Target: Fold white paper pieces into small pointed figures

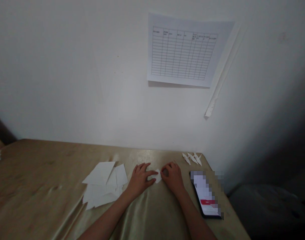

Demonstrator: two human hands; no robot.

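Note:
A small folded piece of white paper [157, 175] lies on the shiny gold tablecloth [54, 180] between my hands. My left hand [139, 178] rests flat on the cloth with its fingers stretched out and its thumb pressing the paper's left edge. My right hand [172, 176] is curled, its fingertips pinching the paper's right edge. A loose pile of white paper sheets [103, 185] lies just left of my left hand.
Several small folded white paper figures [192, 158] sit at the table's far right corner. A phone [206, 195] with a lit screen lies right of my right hand near the table edge. A printed table sheet [186, 51] hangs on the wall.

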